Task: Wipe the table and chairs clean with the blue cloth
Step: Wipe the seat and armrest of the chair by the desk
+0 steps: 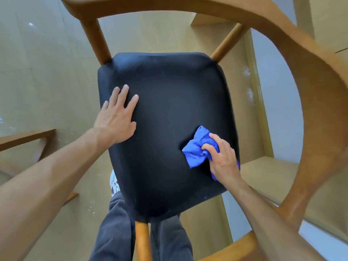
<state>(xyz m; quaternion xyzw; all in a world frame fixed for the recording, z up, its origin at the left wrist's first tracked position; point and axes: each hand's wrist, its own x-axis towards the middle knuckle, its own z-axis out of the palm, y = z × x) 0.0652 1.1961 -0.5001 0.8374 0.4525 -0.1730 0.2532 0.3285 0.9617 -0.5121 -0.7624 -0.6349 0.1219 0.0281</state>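
Note:
A wooden chair (310, 76) with a black padded seat (165, 110) fills the view from above. My right hand (223, 159) grips the crumpled blue cloth (197, 149) and presses it on the right part of the seat. My left hand (117, 117) lies flat on the left part of the seat, fingers straight and spread. The curved wooden backrest arches over the top and right of the view.
The glossy beige tiled floor (47, 72) surrounds the chair. Another wooden piece of furniture (26, 137) shows at the left edge. My legs in dark trousers (116, 232) and a white shoe (114, 182) stand at the seat's near edge.

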